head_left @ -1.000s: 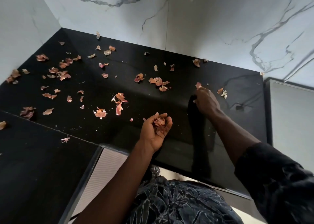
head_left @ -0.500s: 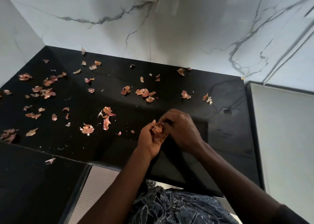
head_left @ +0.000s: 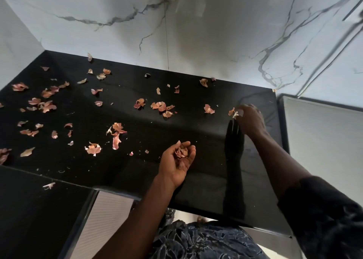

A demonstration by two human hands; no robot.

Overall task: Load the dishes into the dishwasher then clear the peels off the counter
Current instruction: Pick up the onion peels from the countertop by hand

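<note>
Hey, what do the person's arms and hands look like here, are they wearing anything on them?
No gloves. The left hand and its forearm are uncovered down to the frame's edge. The right hand and forearm are bare too; a dark, faintly patterned fabric sleeve covers that arm from around the elbow up.

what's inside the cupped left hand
A small heap of reddish peels lies in the palm of the left hand, fingers curled round it. The top peels cover any beneath, so how many it holds cannot be seen.
</note>
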